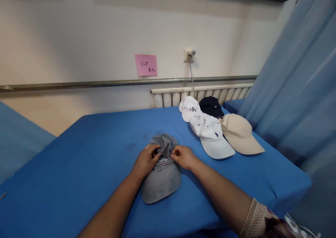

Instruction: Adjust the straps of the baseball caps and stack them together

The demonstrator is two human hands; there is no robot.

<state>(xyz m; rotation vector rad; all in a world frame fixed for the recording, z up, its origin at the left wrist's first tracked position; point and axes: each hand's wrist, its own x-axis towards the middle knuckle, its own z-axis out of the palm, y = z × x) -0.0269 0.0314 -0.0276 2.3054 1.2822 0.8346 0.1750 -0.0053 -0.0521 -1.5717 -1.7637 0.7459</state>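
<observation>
Near the front edge of the worktop (86, 154) spread with blue cloth, a grey fabric baseball cap (163, 175) is laid, its curved brim turned toward that edge. Its creased crown is pinched between the fingers of the left hand (146, 161) and those of the right hand (184, 157). By the far right corner are grouped a white cap with black letters (189, 108), a navy cap (210, 106), a white cap with a blue emblem (210, 131) and a beige cap (240, 133).
</observation>
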